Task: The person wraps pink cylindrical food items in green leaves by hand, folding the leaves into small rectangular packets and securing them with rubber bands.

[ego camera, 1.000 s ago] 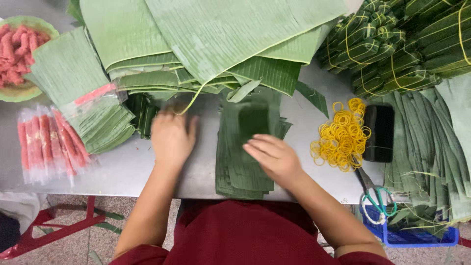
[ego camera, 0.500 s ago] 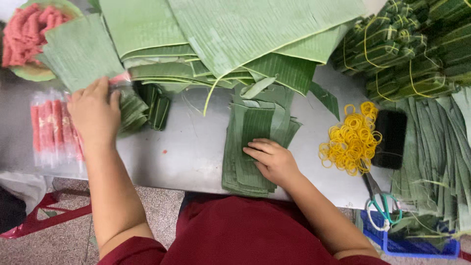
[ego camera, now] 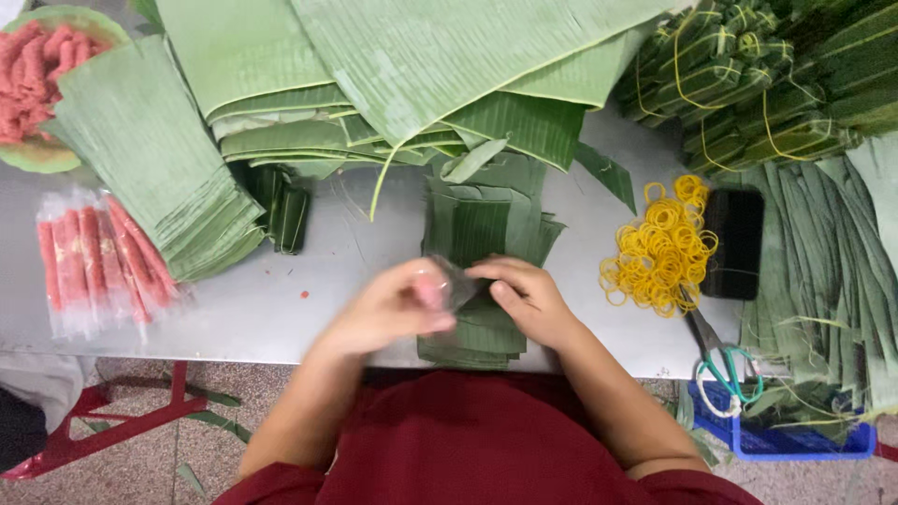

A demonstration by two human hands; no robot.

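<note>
My left hand (ego camera: 388, 313) and my right hand (ego camera: 533, 304) meet over a stack of small cut banana-leaf pieces (ego camera: 482, 220) at the table's front edge. Between the fingertips is a small pink sausage stick in clear plastic wrap (ego camera: 451, 283). The left hand pinches it and is blurred; the right fingers grip the wrap's other end. A flat clear pack of more pink sausage sticks (ego camera: 94, 262) lies at the left, beside a thick pile of light green leaf sheets (ego camera: 159, 178).
A green bowl of pink minced meat (ego camera: 37, 89) sits far left. Large banana leaves (ego camera: 421, 56) cover the back. Right of the stack: yellow rubber bands (ego camera: 659, 248), a black phone (ego camera: 734, 243), scissors (ego camera: 720, 369), long leaf strips (ego camera: 832, 262), tied leaf bundles (ego camera: 748, 84), a blue basket (ego camera: 804, 440).
My left hand has come back from the pack of sausage sticks at the left to the middle with one wrapped stick. The right hand has lifted off the leaf stack to meet it.
</note>
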